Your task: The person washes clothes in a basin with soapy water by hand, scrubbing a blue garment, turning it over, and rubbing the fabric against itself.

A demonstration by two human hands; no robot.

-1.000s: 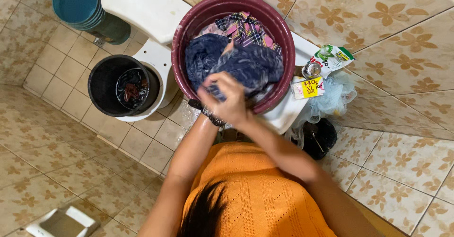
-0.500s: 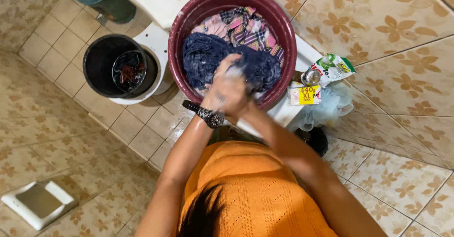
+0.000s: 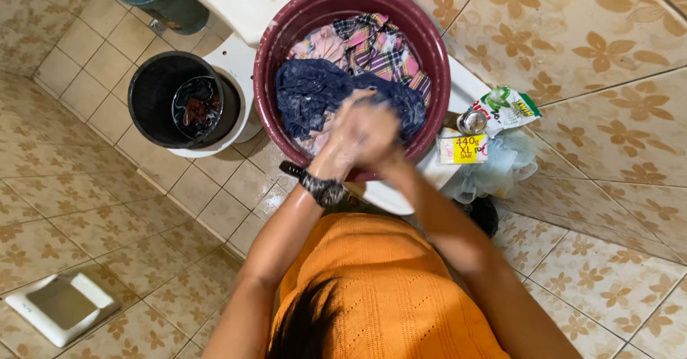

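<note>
Both hands, the left hand (image 3: 348, 138) and the right hand (image 3: 376, 136), are pressed together over the round maroon plastic basin (image 3: 268, 80), bunching a fold of the wet dark blue knitted garment (image 3: 308, 94) that lies inside it. Scrubbing well likely means keeping the fold tight and low over the basin. A soft pink and plaid cloth (image 3: 365, 44) lies behind; a black plastic bucket (image 3: 154, 94) stands on the glossy floral floor tiles (image 3: 86, 209).
</note>
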